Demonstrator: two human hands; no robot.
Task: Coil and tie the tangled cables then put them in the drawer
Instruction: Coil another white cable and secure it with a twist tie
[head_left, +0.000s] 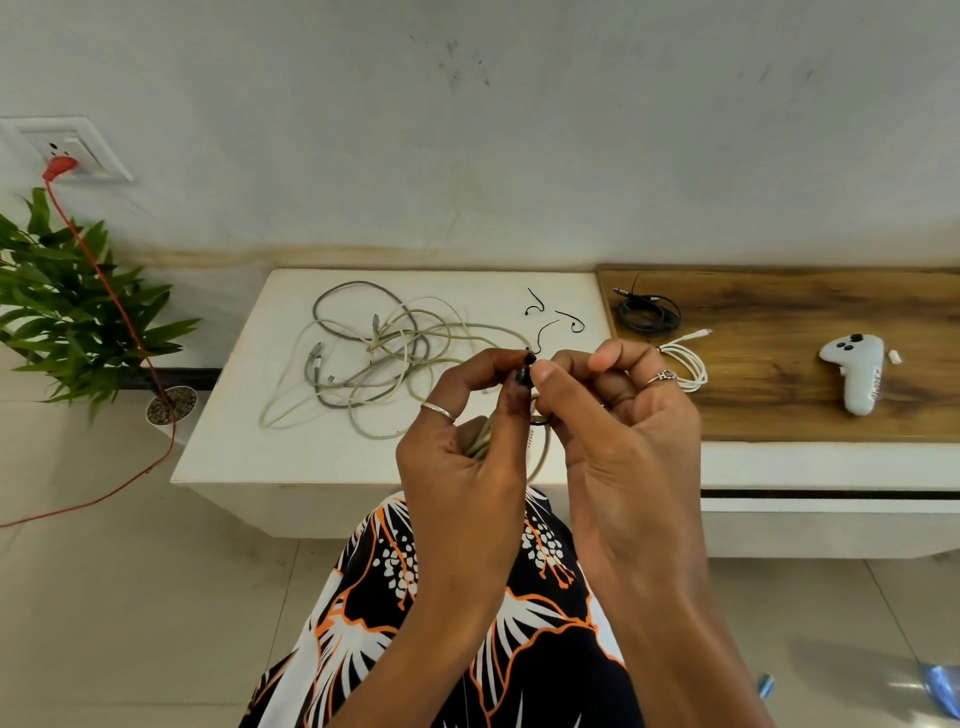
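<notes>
While the left hand (457, 441) is gripping a pale coiled cable (485, 436) above the white table's (249, 457) near edge, the right hand (613, 415) is pinching a thin black twist tie (525, 371) against the left fingertips. A grey-and-cream tangle of cables (374, 353) is lying mid-table.

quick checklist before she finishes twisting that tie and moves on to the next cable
1. Both hands on the tie: left hand and right hand pinch the black twist tie. Ok.
2. Coiled cable gathered in the left hand: ok.
3. Tie closed round the coil: cannot tell.
4. Spare ties on the table: ok.
5. Tangled cables sorted: not ok.
6. Drawer open: cannot tell.
</notes>
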